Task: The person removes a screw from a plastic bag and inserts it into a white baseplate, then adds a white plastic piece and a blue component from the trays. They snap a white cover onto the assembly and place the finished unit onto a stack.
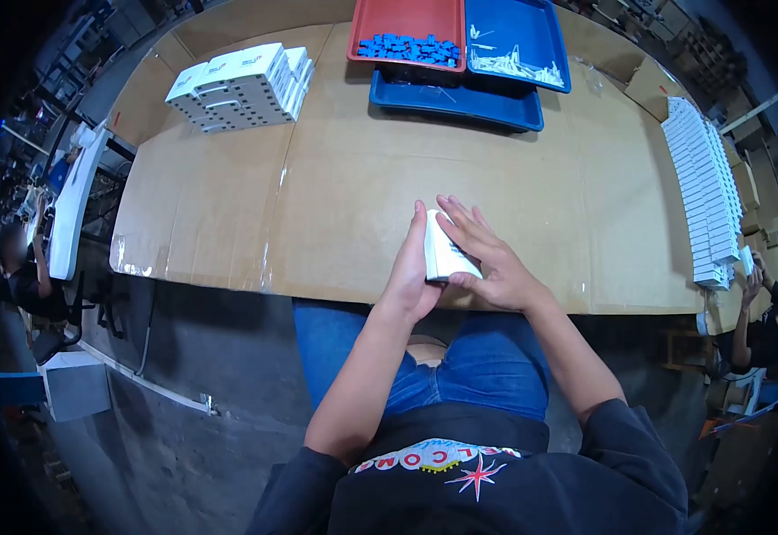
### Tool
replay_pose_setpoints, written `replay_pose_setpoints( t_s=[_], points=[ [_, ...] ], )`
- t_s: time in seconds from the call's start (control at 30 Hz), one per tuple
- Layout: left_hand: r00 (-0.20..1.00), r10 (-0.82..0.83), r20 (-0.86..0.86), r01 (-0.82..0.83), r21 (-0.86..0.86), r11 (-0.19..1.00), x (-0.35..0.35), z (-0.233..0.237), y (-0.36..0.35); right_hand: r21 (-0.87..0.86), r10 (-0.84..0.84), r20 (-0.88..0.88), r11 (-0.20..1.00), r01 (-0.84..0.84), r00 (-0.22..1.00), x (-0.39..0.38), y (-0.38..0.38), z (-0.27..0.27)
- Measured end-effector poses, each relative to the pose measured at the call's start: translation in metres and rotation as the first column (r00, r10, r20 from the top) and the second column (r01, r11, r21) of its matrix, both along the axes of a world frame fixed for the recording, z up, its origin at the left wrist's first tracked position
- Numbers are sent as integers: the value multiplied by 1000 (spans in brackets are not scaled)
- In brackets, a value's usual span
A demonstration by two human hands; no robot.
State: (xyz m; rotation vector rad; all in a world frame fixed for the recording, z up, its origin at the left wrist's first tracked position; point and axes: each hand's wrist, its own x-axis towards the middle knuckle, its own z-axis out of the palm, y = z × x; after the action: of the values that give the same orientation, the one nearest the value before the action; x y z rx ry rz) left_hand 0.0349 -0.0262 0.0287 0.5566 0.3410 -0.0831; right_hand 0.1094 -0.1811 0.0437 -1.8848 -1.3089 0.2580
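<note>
Between the fingers of both hands, just inside the near edge of a cardboard-covered table (362,178), a white box (442,248) is held at a tilt, some dark print on its face. The left hand (413,278) cups it from the left, thumb up along its side; the other fingers seem to pass underneath, though the box hides them, so I cannot tell how they are set. The right hand (493,266) lies over the box's right side, fingers stretched and slightly spread, thumb bent in at the lower corner.

Well beyond the fingertips stand a red tray (407,16) of small blue parts (411,49) and, on its right, a blue tray (514,22) of slim white pieces (518,66); a lower blue tray (456,104) sits on the fingers' side of them. Far to the left of the fingers is a stack of white boxes (242,85); far to their right, long rows of white boxes (701,192) line the table's side.
</note>
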Motion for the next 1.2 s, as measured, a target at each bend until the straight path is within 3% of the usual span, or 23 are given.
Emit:
replay_pose_setpoints(
  t_s=[0.03,0.13,0.17,0.27,0.3,0.4,0.43,0.63,0.73,0.77,0.83,0.93,1.1,1.2],
  points=[
    [999,-37,13,38,-43,998,-6,13,3,35,-17,25,999,16,1000,-4,1,6],
    [997,-79,8,74,247,966,-16,18,-2,158,52,-169,987,-25,984,3,-8,9],
    [999,-29,25,23,220,975,-21,25,-3,233,37,-196,972,10,980,4,-11,8],
    [993,-2,116,-35,317,948,-28,41,-1,410,-66,-658,805,430,750,-19,0,22],
    [989,14,147,-66,353,933,-31,42,0,412,-58,-710,774,481,701,-22,3,23],
    [972,-39,230,-91,527,845,-39,37,-1,198,-87,-795,898,393,600,-21,-15,11],
    [970,-41,240,-78,466,881,-42,35,1,233,-31,-832,887,398,554,-22,-18,13],
    [941,-196,277,-6,591,806,-46,35,10,290,17,-761,903,316,648,-23,-29,22],
    [943,-187,276,-21,609,793,-46,38,6,292,-19,-710,902,319,704,-24,-31,21],
    [948,-160,276,-39,598,800,-45,37,5,291,-34,-691,901,321,722,-24,-30,20],
    [957,-102,270,-77,579,812,-44,31,1,216,-60,-783,907,361,619,-19,-27,16],
    [963,157,218,-241,443,863,-36,23,-14,243,-44,-827,871,426,560,-22,-9,13],
    [969,169,183,-233,431,872,-34,21,2,191,-29,-851,913,360,525,-23,-12,-15],
    [926,235,296,-364,534,763,-29,15,8,264,-24,-826,867,423,564,-21,-16,-11]
  ],
)
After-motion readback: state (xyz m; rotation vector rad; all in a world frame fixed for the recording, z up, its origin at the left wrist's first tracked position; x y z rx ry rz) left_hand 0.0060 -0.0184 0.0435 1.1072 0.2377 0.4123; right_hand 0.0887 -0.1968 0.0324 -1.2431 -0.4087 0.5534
